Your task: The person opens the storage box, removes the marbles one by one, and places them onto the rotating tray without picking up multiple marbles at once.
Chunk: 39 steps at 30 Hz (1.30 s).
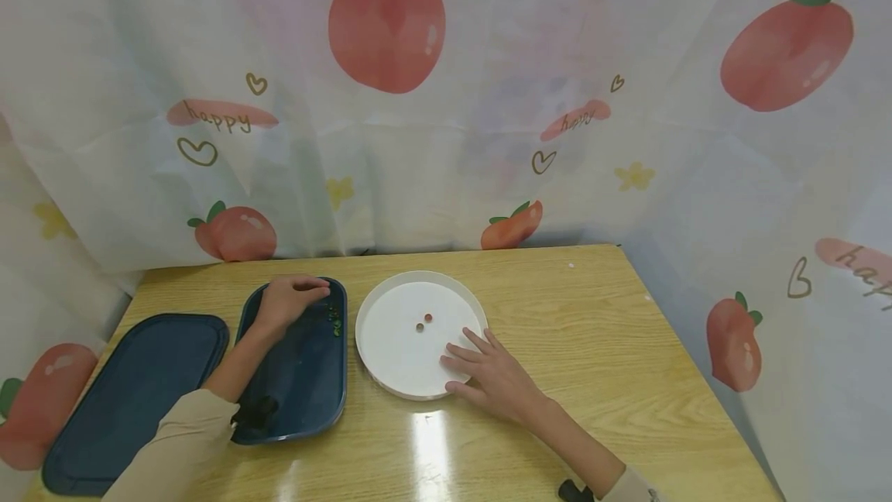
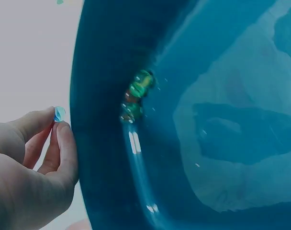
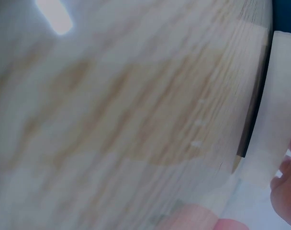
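Observation:
My left hand [image 1: 282, 304] is over the far part of a dark blue tray [image 1: 300, 386]. Between its thumb and fingertips it pinches a clear marble [image 2: 60, 114] with blue inside. Several green and reddish marbles [image 2: 138, 88] lie along that tray's inner edge, on its right side in the head view. On the right, my other hand [image 1: 498, 378] spreads its fingers over the near right rim of a round white plate [image 1: 390, 362]. A reddish marble [image 1: 428, 318] and a greyish marble [image 1: 420, 328] lie side by side near the plate's middle.
Another dark blue tray [image 1: 132, 401] stands at the far left, partly behind my left sleeve [image 1: 177, 440]. All of it sits on a wood-grain table [image 1: 592, 331]. A printed curtain [image 1: 446, 177] hangs behind the table and along its sides.

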Tool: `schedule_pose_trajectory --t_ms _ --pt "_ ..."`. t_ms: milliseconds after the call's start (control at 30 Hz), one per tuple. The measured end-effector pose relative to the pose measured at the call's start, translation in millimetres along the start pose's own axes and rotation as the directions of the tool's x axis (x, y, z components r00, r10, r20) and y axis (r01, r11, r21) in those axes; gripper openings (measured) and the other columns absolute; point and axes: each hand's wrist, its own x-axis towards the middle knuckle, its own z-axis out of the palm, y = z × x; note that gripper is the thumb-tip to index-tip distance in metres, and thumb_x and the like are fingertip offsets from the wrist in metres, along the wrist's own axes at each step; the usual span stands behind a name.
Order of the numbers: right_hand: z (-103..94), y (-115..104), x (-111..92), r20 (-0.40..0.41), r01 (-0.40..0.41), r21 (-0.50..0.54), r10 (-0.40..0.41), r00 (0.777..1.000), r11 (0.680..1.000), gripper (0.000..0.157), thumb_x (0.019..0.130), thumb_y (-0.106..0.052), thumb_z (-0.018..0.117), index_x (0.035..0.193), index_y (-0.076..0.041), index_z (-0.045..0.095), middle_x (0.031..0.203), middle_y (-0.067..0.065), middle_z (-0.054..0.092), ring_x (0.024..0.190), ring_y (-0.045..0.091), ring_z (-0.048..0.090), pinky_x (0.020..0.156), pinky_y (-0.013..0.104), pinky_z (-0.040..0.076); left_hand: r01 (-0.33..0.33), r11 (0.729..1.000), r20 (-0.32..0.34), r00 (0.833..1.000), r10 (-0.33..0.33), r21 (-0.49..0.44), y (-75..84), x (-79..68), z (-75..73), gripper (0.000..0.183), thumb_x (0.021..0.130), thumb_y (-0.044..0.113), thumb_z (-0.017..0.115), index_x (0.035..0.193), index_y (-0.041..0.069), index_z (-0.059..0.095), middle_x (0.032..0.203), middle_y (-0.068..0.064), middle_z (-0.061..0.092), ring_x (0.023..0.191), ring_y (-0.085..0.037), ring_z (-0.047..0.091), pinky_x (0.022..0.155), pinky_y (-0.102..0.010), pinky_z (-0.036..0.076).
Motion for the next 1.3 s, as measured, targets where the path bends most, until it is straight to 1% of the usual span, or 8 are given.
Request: schedule_pose_trajectory --t_ms 133,333,500,700,767,933,1133,1300 --pt "-0.3 -0.2 -0.1 0.012 -0.012 0.004 0.012 1.0 1.0 0.05 0.099 -0.054 0.055 0.133 -0.02 0.067 0.14 -0.002 0.059 0.141 0.03 0.039 0.114 0.058 0.024 -0.001 1.0 0.013 1.0 0.001 -0.029 9.8 -1.8 7.0 0.027 0.095 0.018 0.07 0.114 -0.001 0.074 0.117 -0.02 0.067 0.11 -0.037 0.061 0.093 -0.05 0.048" --pt "-0.3 -0.2 -0.5 0.009 -0.011 0.003 0.011 1.0 1.0 0.05 0.099 -0.053 0.055 0.134 -0.02 0.067 0.14 -0.002 0.059 0.141 0.03 0.038 0.114 0.058 0.024 -0.007 0.996 0.018 1.0 0.008 -0.091 23.5 -2.6 24.2 0.024 0.094 0.016 0.071 0.112 0.0 0.075 0.109 -0.014 0.072 0.108 -0.033 0.062 0.093 -0.047 0.05" --pt "-0.3 -0.1 -1.2 0.012 -0.013 0.001 0.013 1.0 1.0 0.05 0.099 -0.054 0.054 0.134 -0.021 0.067 0.14 -0.002 0.058 0.142 0.029 0.038 0.114 0.057 0.024 -0.02 0.993 0.016 1.0 0.022 -0.119 34.6 -2.9 42.0 0.022 0.092 0.015 0.073 0.108 0.0 0.076 0.105 -0.012 0.073 0.107 -0.032 0.063 0.091 -0.045 0.051" --pt "-0.1 0.0 -1.0 0.018 -0.017 -0.003 0.017 1.0 1.0 0.05 0.099 -0.054 0.054 0.134 -0.021 0.066 0.14 -0.003 0.058 0.142 0.028 0.036 0.115 0.057 0.023 -0.009 0.991 0.037 0.999 0.014 -0.135 45.9 -2.4 68.0 0.021 0.09 0.013 0.075 0.107 0.0 0.077 0.104 -0.011 0.073 0.101 -0.029 0.066 0.084 -0.041 0.053" --pt "-0.2 -0.6 -0.7 0.02 -0.02 -0.003 0.02 1.0 1.0 0.05 0.099 -0.054 0.054 0.134 -0.021 0.067 0.14 -0.003 0.058 0.142 0.028 0.037 0.115 0.057 0.023 -0.018 0.991 0.032 0.999 0.022 -0.132 49.1 -3.2 76.5 0.019 0.089 0.012 0.077 0.104 0.001 0.077 0.103 -0.01 0.073 0.099 -0.028 0.066 0.082 -0.039 0.053" --pt "-2.1 -3.5 -0.6 0.041 -0.016 0.003 0.016 0.999 1.0 0.05 0.099 -0.054 0.054 0.134 -0.021 0.067 0.14 -0.002 0.058 0.141 0.03 0.038 0.114 0.058 0.023 -0.045 0.989 0.035 0.998 0.05 -0.142 54.6 -6.0 94.7 0.014 0.087 0.01 0.078 0.098 0.002 0.079 0.096 -0.008 0.074 0.093 -0.025 0.067 0.078 -0.036 0.054" --pt "-2.4 -2.7 -0.5 0.043 -0.018 -0.01 0.018 0.999 1.0 0.049 0.099 -0.054 0.053 0.135 -0.021 0.066 0.141 -0.002 0.057 0.142 0.029 0.036 0.115 0.057 0.022 -0.071 0.986 0.045 0.996 0.078 -0.153 59.1 -5.2 109.6 0.01 0.088 0.008 0.077 0.095 0.001 0.079 0.091 -0.007 0.073 0.086 -0.022 0.067 0.071 -0.031 0.053" --pt "-2.5 -1.4 -0.3 0.032 -0.023 0.004 0.022 0.999 1.0 0.048 0.099 -0.053 0.055 0.134 -0.021 0.067 0.14 -0.002 0.058 0.142 0.029 0.037 0.115 0.057 0.022 -0.029 0.993 0.072 0.997 0.038 -0.114 60.7 -4.1 118.6 0.007 0.088 0.007 0.077 0.093 0.003 0.079 0.089 -0.005 0.073 0.084 -0.02 0.066 0.072 -0.03 0.054"
